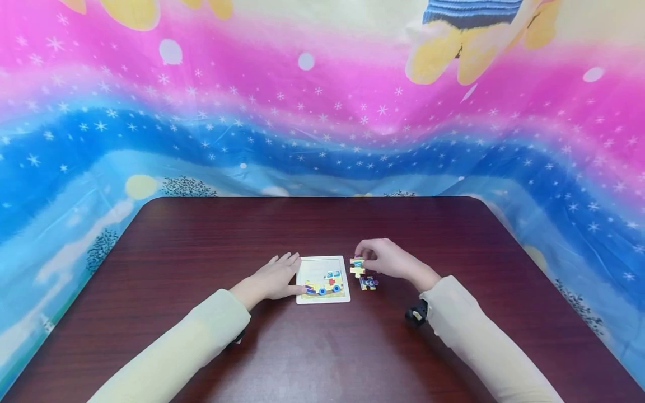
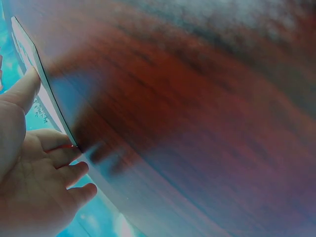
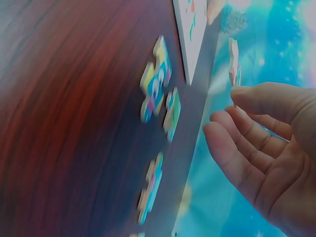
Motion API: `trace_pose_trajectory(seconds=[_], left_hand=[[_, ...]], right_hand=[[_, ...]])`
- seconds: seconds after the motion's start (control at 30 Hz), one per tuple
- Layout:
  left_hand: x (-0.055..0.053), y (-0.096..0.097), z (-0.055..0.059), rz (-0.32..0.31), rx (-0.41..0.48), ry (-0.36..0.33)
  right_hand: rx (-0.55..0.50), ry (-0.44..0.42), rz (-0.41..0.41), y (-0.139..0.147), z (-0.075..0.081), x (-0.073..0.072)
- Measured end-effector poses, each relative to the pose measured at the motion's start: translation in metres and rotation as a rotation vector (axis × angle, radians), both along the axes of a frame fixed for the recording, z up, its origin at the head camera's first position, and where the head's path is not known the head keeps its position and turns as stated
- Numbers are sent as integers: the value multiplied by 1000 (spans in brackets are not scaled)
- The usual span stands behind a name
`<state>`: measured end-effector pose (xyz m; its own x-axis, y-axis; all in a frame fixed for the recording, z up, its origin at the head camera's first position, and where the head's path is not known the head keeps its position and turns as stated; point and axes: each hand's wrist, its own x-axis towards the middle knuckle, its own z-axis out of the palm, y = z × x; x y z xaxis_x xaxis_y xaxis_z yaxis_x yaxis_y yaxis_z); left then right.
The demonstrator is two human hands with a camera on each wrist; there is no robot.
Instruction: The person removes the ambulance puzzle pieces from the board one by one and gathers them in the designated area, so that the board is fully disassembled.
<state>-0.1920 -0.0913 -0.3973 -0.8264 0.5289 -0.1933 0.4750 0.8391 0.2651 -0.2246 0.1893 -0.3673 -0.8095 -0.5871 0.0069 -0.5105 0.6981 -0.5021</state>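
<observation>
A square puzzle board (image 1: pixel 322 262) with a white rim lies on the table, with part of a yellow and blue vehicle picture filled in. My left hand (image 1: pixel 274 278) rests against its left side, fingers spread and thumb on the rim. The left wrist view shows the thumb (image 2: pixel 30 89) on the board's edge. Just right of the board, my right hand (image 1: pixel 385 258) pinches a jigsaw piece (image 3: pixel 233 61) between thumb and fingertips, raised off the table. A jigsaw piece with printed eyes (image 3: pixel 157 89) lies below that hand, a smaller piece (image 3: pixel 172 114) beside it.
Another jigsaw piece (image 3: pixel 150 190) lies farther along the dark wooden table (image 1: pixel 322 347). A colourful printed cloth (image 1: pixel 322 112) hangs behind and beside the table. A black wrist device (image 1: pixel 416 313) sits at the right cuff.
</observation>
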Motion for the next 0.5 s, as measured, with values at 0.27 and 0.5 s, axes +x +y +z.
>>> trace_pose_trajectory(seconds=[0.27,0.5], left_hand=[[0,0,-1,1,-4,6],[1,1,0,0,-2,7]], right_hand=[[-5,8,-37,29,0,3],[24,31,-41,48,-8,3]])
